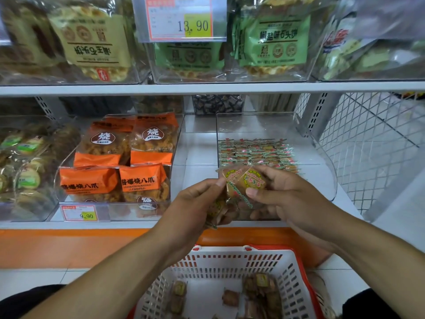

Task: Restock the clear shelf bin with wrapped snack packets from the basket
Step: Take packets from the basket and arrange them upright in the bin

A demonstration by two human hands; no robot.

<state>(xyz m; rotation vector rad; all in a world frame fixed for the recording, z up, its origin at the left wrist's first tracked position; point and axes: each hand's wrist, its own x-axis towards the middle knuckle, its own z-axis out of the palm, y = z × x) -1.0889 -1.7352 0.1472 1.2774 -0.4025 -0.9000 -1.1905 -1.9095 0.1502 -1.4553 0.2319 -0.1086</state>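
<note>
Right now both my hands are raised in front of the lower shelf, just above the basket point(220, 268). My right hand point(285, 194) pinches a wrapped snack packet point(251, 179) between thumb and fingers; it has a round yellow label with a green ring and a zigzag-cut wrapper edge. My left hand point(197, 203) is curled around more of the same packets point(217, 209), bunched against the palm, with its fingertips touching the packet that the right hand holds. Both hands are gripping, neither is spread wide.

Just behind my hands stands the clear shelf bin point(322, 180), open at the top with a curved front wall. Along its floor lies a neat layer of the same small packets in rows point(255, 153), toward the back and middle of the bin.

Below, the white slotted basket with its red rim holds several loose packets point(259, 293), mostly on its right side, with a few point(179, 293) on the left.

To the left of the bin, with a bare gap of shelf between them, another clear bin holds orange snack bags point(122, 162), and a price tag point(79, 212) reading 9.90 is fixed to its front. On the shelf above, a tag point(181, 18) reads 13.90 among larger green and cream packs.
</note>
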